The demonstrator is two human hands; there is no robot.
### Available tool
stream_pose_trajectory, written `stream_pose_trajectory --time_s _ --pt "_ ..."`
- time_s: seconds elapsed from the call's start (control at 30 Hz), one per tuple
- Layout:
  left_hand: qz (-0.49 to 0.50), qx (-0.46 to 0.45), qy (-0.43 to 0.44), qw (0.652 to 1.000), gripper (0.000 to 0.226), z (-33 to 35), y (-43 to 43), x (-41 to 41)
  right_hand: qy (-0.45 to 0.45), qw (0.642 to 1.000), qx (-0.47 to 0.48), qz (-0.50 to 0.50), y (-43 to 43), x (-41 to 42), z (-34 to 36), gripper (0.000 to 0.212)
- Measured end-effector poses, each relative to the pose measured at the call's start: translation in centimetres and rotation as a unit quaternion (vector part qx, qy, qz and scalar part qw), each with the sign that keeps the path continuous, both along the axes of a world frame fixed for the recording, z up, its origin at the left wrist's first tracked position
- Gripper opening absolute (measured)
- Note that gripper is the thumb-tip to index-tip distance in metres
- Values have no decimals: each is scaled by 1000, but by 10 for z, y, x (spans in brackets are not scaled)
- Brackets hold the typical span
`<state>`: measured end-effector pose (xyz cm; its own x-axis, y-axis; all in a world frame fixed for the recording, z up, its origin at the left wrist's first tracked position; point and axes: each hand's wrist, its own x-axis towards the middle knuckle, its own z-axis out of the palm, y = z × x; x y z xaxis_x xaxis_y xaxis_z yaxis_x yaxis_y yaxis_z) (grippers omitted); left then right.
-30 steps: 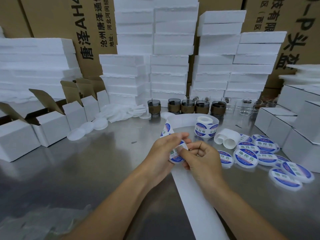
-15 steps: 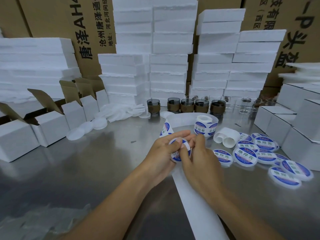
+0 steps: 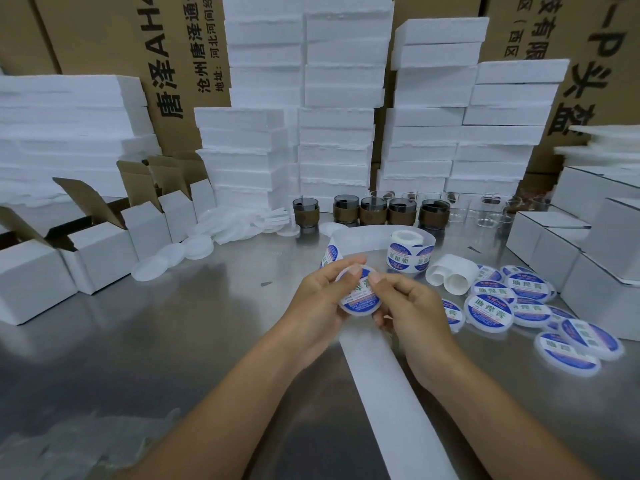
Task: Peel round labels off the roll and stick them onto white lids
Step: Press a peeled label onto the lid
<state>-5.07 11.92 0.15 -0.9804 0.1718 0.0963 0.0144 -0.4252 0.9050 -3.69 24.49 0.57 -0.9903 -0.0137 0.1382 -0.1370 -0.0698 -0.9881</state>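
Observation:
My left hand (image 3: 317,299) grips a white lid (image 3: 358,303) by its rim, a little above the steel table. A round blue and white label covers the lid's top. My right hand (image 3: 408,306) holds the lid's other side, and both thumbs press on the label near its upper edge. The label roll (image 3: 408,252) stands behind the hands, and its empty white backing strip (image 3: 388,386) runs toward me under them. Several labelled lids (image 3: 491,311) lie to the right. Bare white lids (image 3: 180,254) are spread at the left.
Open white cartons (image 3: 100,251) stand along the left, closed white boxes (image 3: 595,258) at the right. Foam slabs (image 3: 332,133) are stacked at the back, with dark jars (image 3: 374,211) and clear glass cups (image 3: 491,211) in front. A curled scrap of backing paper (image 3: 450,277) lies by the roll.
The label went from being laid onto the lid to lying flat on it. My right hand opened from a pinch at the label's edge, and both thumbs moved onto the label.

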Motion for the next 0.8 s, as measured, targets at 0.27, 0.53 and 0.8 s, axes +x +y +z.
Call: stream_pose_trajectory --time_s 0.27,0.53,0.8 --pt "66 -128 2 990 31 -3 1 0 34 997 45 -49 0 -2 -4 10" --pt "75 -137 37 987 26 -5 -2 0 42 997 -23 -60 1 -2 -3 4" --pt "74 -153 67 983 31 -4 0 0 78 993 19 -88 1 -4 -7 6"
